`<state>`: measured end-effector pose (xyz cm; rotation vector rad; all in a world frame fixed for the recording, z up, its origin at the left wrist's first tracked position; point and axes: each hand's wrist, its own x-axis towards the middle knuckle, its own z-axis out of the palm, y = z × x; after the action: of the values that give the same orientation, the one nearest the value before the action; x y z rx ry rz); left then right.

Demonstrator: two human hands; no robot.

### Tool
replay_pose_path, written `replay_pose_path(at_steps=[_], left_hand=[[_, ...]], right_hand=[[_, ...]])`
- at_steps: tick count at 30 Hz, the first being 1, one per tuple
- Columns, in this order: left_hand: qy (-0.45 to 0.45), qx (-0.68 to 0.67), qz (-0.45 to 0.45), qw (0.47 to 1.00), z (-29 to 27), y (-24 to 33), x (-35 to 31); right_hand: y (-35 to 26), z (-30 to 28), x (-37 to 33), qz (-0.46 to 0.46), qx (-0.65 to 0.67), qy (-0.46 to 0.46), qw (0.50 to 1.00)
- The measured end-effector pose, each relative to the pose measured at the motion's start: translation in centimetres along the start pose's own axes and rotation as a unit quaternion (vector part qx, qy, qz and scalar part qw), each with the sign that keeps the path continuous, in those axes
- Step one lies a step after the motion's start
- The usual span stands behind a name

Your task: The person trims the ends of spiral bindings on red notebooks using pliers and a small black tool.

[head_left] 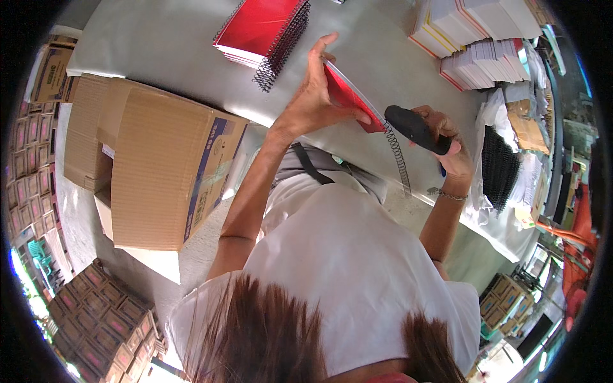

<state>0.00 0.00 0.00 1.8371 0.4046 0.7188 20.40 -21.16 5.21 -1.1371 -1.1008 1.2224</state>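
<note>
My left hand is closed on a thin red-covered notebook, holding it tilted on edge above the table, with its thumb along the lower end. From the notebook's lower corner a dark wire spiral coil hangs down past the table edge, only partly threaded as far as shows. My right hand is beside that corner, its fingers curled about a black, rounded oblong thing whose tip is close to the coil. Whether this is a tool or a finger cover I cannot make out.
A stack of red spiral notebooks lies at the far side of the grey table. An open cardboard box stands at left. Paper stacks and a bundle of black coils are at right. Piled cartons fill the lower left.
</note>
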Motion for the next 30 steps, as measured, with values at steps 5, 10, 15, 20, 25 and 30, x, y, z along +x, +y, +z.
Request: replay_pose_path(at_steps=[5, 10, 15, 20, 25, 30], left_hand=[[0.002, 0.028, 0.024, 0.999, -0.4, -0.1, 0.1], [-0.008, -0.012, -0.022, 1.0, -0.2, 0.3, 0.1], [-0.004, -0.01, 0.002, 1.0, -0.3, 0.0, 0.0], [-0.028, -0.023, -0.023, 0.999, -0.6, 0.7, 0.0], [-0.041, -0.037, -0.042, 0.998, -0.9, 1.0, 0.1], [-0.038, -0.033, -0.029, 0.998, -1.0, 1.0, 0.0]], right_hand=[[-1.0, 1.3, 1.6, 0.086, -0.163, 0.075, 0.98], [-2.9, 1.6, 1.0, 0.115, -0.209, 0.021, 0.971], [-2.2, 1.3, 1.5, 0.073, -0.136, 0.02, 0.988], [-1.0, 1.8, 2.4, 0.111, -0.205, 0.06, 0.971], [-1.5, 2.9, 2.2, 0.164, -0.287, 0.121, 0.936], [-2.5, 3.0, 1.2, 0.097, -0.23, 0.039, 0.968]])
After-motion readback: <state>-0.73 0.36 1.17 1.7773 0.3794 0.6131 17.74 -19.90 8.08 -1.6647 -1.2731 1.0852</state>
